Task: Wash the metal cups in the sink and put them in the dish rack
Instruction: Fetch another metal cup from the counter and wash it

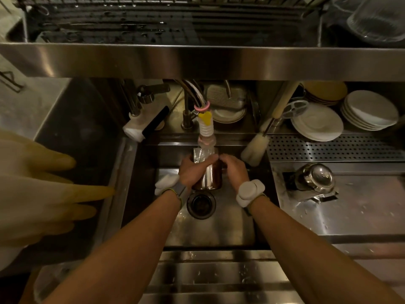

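Over the sink (230,227) I hold a tall metal cup (210,176) with its mouth tipped up under the faucet nozzle (206,130); water runs into it. My left hand (192,170) wraps around the cup's left side. My right hand (234,170) touches its rim and right side. A second metal cup (315,177) lies on its side on the wet counter to the right of the basin. The dish rack (153,25) runs along the shelf above the sink.
The drain (201,204) sits below the cup. A bottle brush (256,148) leans at the basin's back right. Stacked white plates (317,123) stand behind a perforated panel. Yellow rubber gloves (43,189) hang at the left. A glass jar (377,18) stands top right.
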### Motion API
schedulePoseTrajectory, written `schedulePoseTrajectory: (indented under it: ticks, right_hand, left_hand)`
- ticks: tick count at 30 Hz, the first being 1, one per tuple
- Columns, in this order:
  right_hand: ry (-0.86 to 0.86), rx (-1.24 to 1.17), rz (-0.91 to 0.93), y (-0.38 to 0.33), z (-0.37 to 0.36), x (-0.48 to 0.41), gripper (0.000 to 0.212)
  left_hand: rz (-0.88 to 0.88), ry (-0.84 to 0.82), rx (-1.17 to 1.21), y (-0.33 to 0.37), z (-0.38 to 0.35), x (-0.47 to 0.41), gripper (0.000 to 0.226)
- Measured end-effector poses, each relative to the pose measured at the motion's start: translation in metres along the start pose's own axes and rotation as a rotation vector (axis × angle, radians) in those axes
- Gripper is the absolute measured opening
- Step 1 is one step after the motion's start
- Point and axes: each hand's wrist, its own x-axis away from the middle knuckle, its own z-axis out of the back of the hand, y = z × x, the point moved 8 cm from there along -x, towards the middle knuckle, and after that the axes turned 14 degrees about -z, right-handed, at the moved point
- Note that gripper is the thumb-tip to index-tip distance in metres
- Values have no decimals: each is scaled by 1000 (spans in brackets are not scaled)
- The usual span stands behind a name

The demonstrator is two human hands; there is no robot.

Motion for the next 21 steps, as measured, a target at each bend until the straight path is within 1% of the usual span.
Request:
schedulePoseTrajectory:
  ticks: [1,2,3,4,6,7,10,12,14,17,18,19,21]
  right_hand:
    - [-50,14,-11,1,-4,1,24]
    - [-87,36,-19,3,-9,0,31]
    - [-100,57,-18,3,-11,0,41]
    - [-90,56,-9,3,-11,-1,49]
    - [-63,46,7,2,-10,1,62]
    - [-67,52,-3,4,-13,2,66]
    - [-135,121,-14,8,-39,1,83]
    - [-185,106,2,6,-57,3,89]
    - [-181,63,-3,6,-59,4,89]
    - [-105,46,8,8,-38,5,79]
    - [-71,41,12,10,-28,4,78]
    - [-39,31,22,9,-19,4,80]
    - [-16,25,47,6,-12,2,88]
  left_hand:
    - [-9,-1,10,4,-1,2,40]
    - [-1,-11,38,6,-2,4,32]
    - [41,-24,61,6,-2,6,36]
    - [76,-29,76,7,1,7,49]
    - [92,-4,68,7,8,6,64]
    - [80,25,48,7,15,5,67]
    - [87,203,-30,0,44,3,75]
    - [98,278,-53,-6,60,2,73]
    - [93,252,-44,-10,62,1,71]
    - [90,150,-67,-11,57,1,67]
    - [90,115,-77,-13,53,1,64]
    - [102,82,-82,-14,49,2,63]
    - [130,35,-91,-16,43,3,68]
